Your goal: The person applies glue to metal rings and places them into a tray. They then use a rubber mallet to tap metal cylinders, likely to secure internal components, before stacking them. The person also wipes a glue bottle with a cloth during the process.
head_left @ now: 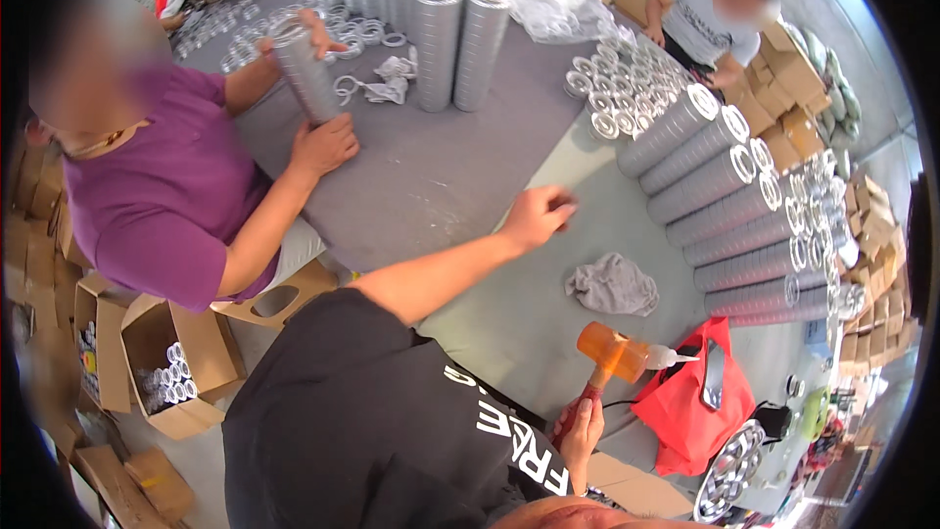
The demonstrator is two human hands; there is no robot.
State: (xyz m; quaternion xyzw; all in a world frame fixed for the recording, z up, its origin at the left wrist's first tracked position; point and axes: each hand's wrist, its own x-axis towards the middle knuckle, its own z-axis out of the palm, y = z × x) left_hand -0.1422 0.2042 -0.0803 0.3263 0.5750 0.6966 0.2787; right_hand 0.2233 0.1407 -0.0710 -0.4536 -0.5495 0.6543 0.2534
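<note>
The left hand [537, 216] is stretched forward on a long arm, fingers curled into a loose fist resting on the tabletop [450, 176]; whether anything is pinched inside cannot be told. The right hand [580, 428] is closed round a mallet [609, 358] (orange head up), held just above the tabletop's near edge; its handle is mostly hidden.

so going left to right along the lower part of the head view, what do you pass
open box of rings → black shirt → right hand gripping the orange mallet → red bag with a phone on it
</note>
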